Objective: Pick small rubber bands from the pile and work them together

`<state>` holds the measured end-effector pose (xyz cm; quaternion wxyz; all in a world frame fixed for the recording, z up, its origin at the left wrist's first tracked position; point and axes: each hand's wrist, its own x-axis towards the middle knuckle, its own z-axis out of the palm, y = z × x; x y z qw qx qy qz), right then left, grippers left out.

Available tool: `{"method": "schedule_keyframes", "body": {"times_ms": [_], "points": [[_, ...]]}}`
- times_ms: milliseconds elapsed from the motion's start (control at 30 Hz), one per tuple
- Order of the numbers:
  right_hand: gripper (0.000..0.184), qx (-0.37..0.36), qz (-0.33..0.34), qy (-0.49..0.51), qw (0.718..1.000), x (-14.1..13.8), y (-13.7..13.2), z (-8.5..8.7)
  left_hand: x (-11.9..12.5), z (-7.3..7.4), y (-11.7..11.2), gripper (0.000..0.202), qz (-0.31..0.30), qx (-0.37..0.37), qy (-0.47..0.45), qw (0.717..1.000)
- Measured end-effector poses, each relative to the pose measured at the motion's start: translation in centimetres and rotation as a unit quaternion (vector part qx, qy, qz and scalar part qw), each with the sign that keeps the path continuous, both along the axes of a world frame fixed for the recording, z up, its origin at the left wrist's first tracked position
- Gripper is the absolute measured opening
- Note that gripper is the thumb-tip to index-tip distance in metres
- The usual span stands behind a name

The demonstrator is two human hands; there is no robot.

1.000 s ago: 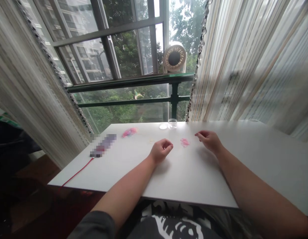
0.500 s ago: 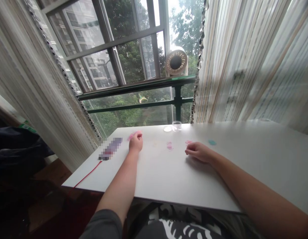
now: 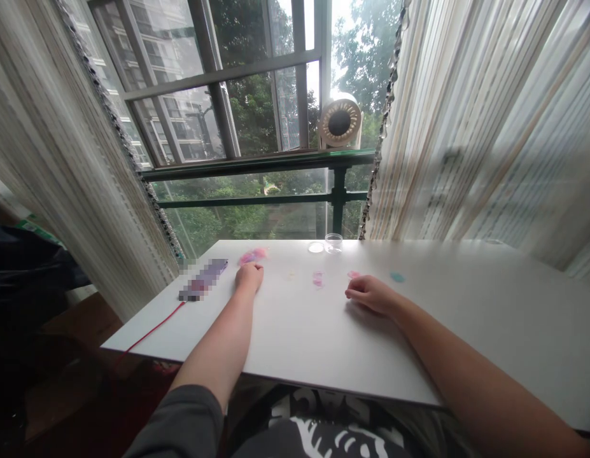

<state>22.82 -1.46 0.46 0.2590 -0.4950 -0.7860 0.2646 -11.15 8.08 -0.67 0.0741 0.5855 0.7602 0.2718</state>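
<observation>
My left hand (image 3: 249, 277) is closed on the white table, just in front of a pile of pink, purple and orange pieces (image 3: 253, 256). Its fingertips are tucked away, so anything in them is hidden. To the right, my right hand (image 3: 370, 294) rests with curled fingers, and whatever they may hold is out of sight. Just behind it lies a small pink group (image 3: 354, 275). Between the hands are a pinkish-purple group (image 3: 318, 279) and a faint yellowish group (image 3: 291, 277). A teal group (image 3: 397, 277) lies beyond my right wrist.
A clear round container (image 3: 333, 243) and a flat round lid (image 3: 316, 247) stand near the table's (image 3: 295, 343) far edge. On the left lies a blurred-out phone-like object (image 3: 203, 280) with a red cable (image 3: 156, 326). A round fan (image 3: 340, 121) sits at the window.
My left hand has drawn back from the colourful pile towards me, uncovering it. My right hand stays about where it was on the table. The view has shifted slightly.
</observation>
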Motion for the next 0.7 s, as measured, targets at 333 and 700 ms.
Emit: {"method": "schedule_keyframes", "body": {"times_ms": [333, 700], "points": [[0.024, 0.007, 0.001, -0.008, 1.000, -0.1, -0.1, 0.1, 1.4, 0.2, -0.9, 0.024, 0.003, -0.008, 0.053, 0.999], [0.023, 0.006, -0.006, -0.011, 1.000, 0.1, 0.1, -0.1, 3.0, 0.4, -1.3, 0.027, -0.052, -0.006, 0.045, 0.998]]}}
